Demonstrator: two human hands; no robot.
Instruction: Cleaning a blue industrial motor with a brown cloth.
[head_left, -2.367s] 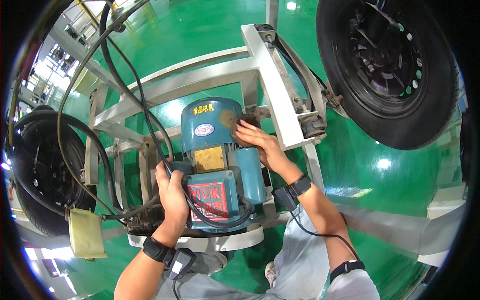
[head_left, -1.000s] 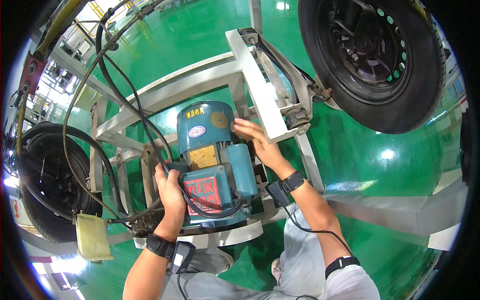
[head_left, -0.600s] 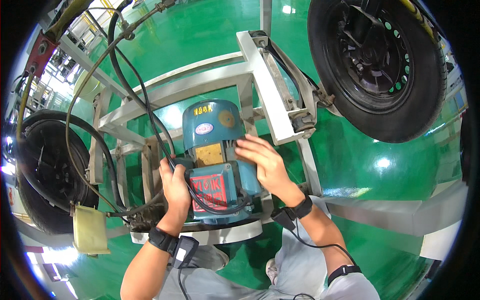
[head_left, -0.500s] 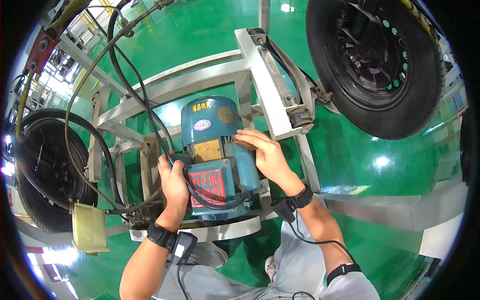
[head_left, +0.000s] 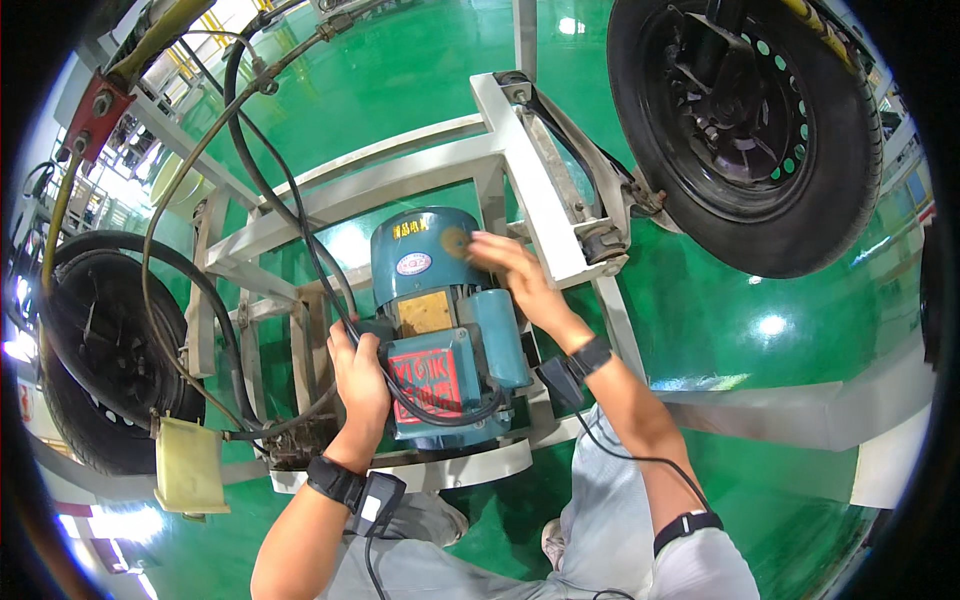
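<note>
A blue-green electric motor [head_left: 425,252] sits in a white metal frame [head_left: 545,170], with a red label [head_left: 425,385] on its box-shaped near part. My left hand [head_left: 362,385] rests against the motor's left side, next to a black cable [head_left: 400,395] that loops over the label. Its fingers are slightly bent, the thumb apart from them, and some fingertips are hidden behind the cable and a dark fitting. My right hand [head_left: 530,290] lies along the motor's upper right side, above the rounded cylinder housing [head_left: 503,340]. Those fingers are stretched out and blurred at the tips, holding nothing.
A large black wheel [head_left: 745,130] stands at the far right, another wheel [head_left: 105,340] at the left. A yellowish plastic container [head_left: 190,467] hangs by the left wheel, near hoses. A thick grey-white beam [head_left: 790,415] runs to the right over the green floor [head_left: 740,520].
My right hand has slid up the motor's side toward its far end, baring the cylinder housing. My left hand stays at the left side. The whole view has shifted slightly.
</note>
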